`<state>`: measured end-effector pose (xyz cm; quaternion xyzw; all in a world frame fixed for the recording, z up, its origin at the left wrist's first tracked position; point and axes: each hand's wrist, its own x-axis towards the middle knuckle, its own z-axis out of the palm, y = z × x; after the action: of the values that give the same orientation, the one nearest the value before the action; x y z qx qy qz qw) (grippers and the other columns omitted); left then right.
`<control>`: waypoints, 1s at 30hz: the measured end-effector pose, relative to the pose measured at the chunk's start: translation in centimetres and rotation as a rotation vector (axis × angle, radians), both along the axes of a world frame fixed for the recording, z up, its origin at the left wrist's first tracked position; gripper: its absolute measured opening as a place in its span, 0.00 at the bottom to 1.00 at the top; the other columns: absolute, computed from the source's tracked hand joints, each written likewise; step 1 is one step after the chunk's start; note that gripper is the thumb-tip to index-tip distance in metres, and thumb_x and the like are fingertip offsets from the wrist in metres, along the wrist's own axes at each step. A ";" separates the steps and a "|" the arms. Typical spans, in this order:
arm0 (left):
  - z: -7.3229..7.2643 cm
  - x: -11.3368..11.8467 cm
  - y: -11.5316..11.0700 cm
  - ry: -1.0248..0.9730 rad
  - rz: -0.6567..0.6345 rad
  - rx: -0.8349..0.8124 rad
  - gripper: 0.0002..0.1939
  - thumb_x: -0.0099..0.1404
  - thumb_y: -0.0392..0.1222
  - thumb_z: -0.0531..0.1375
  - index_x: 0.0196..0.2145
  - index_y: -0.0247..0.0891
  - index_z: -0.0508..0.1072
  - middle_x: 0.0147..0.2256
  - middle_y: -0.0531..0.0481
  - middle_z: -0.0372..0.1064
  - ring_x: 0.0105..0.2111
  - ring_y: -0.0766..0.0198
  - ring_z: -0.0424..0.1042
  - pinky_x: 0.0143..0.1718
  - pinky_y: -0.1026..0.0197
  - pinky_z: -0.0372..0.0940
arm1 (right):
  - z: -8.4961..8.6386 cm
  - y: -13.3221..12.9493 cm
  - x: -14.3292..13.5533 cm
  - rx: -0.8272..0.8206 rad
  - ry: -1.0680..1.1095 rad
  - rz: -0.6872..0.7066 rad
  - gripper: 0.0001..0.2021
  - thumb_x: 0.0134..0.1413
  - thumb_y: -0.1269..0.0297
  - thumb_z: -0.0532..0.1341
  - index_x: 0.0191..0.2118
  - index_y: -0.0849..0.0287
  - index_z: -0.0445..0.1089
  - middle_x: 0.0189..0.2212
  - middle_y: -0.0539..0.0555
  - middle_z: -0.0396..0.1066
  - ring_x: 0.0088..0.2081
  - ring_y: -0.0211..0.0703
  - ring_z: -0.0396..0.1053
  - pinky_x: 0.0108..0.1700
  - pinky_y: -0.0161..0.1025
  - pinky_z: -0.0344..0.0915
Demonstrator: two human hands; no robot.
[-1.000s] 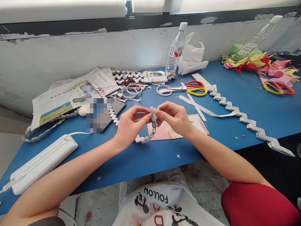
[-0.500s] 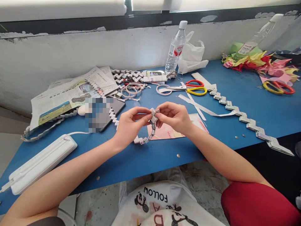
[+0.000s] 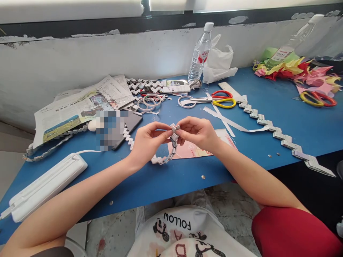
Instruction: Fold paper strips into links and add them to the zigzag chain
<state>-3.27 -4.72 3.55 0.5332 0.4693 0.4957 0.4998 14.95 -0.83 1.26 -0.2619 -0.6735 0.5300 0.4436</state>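
Note:
Between my two hands is the end of a zigzag chain of folded paper (image 3: 173, 147), raised above the blue table. Thumb and fingers of my left hand (image 3: 150, 141) pinch it from the left. My right hand (image 3: 197, 132) pinches the same end from the right, thumb and forefinger closed on it. The rest of the chain curves down and leftward, passing behind my left hand. Under and behind my right hand lies a pink printed sheet (image 3: 184, 150).
Red-and-yellow scissors (image 3: 223, 99), paper strips (image 3: 241, 125) and another folded chain (image 3: 278, 134) lie beyond and right. Tape rings (image 3: 150, 102), newspapers (image 3: 66, 110), a bottle (image 3: 199, 53) and a plastic bag (image 3: 219, 60) are behind. A white power strip (image 3: 50, 185) lies at left.
Both hands keep their pinch on the folded chain, and its lower loop has shifted very slightly left. Little else differs.

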 end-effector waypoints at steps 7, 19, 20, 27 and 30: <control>0.1 0.1 -0.3 0.020 0.006 0.038 0.11 0.54 0.45 0.69 0.32 0.35 0.77 0.32 0.50 0.77 0.34 0.61 0.77 0.35 0.61 0.76 | -0.1 -0.2 -0.2 0.009 -0.029 -0.039 0.06 0.54 0.65 0.66 0.35 0.60 0.71 0.21 0.47 0.72 0.22 0.36 0.72 0.26 0.35 0.73; -0.2 -0.1 0.1 0.047 -0.013 0.007 0.11 0.54 0.45 0.69 0.31 0.35 0.77 0.30 0.50 0.77 0.32 0.62 0.78 0.34 0.60 0.77 | -0.5 -0.1 -0.1 0.016 -0.047 -0.037 0.06 0.54 0.65 0.65 0.36 0.60 0.70 0.21 0.48 0.72 0.22 0.37 0.72 0.26 0.36 0.73; -0.2 -0.1 0.0 0.049 -0.011 0.003 0.12 0.54 0.46 0.69 0.31 0.35 0.77 0.30 0.50 0.77 0.32 0.62 0.78 0.35 0.59 0.77 | -0.5 -0.1 -0.1 0.012 -0.043 -0.031 0.05 0.54 0.65 0.65 0.35 0.60 0.70 0.21 0.47 0.72 0.22 0.37 0.72 0.26 0.35 0.72; -0.2 0.0 -0.1 0.035 -0.012 0.039 0.09 0.55 0.43 0.69 0.31 0.35 0.77 0.30 0.50 0.77 0.32 0.62 0.77 0.34 0.61 0.77 | -0.1 -0.5 -0.4 -0.013 -0.055 -0.066 0.04 0.53 0.67 0.64 0.34 0.61 0.70 0.21 0.47 0.72 0.21 0.36 0.72 0.24 0.34 0.72; -0.3 0.0 -0.2 0.034 -0.019 0.083 0.07 0.56 0.41 0.68 0.31 0.36 0.77 0.31 0.51 0.77 0.32 0.63 0.77 0.33 0.62 0.77 | 0.0 -0.7 -0.5 0.007 -0.067 -0.114 0.04 0.53 0.67 0.63 0.33 0.61 0.69 0.22 0.48 0.72 0.20 0.36 0.71 0.24 0.34 0.72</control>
<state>-3.26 -4.96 3.25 0.5661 0.4518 0.5009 0.4738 14.42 -1.52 1.30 -0.3160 -0.6739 0.4922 0.4513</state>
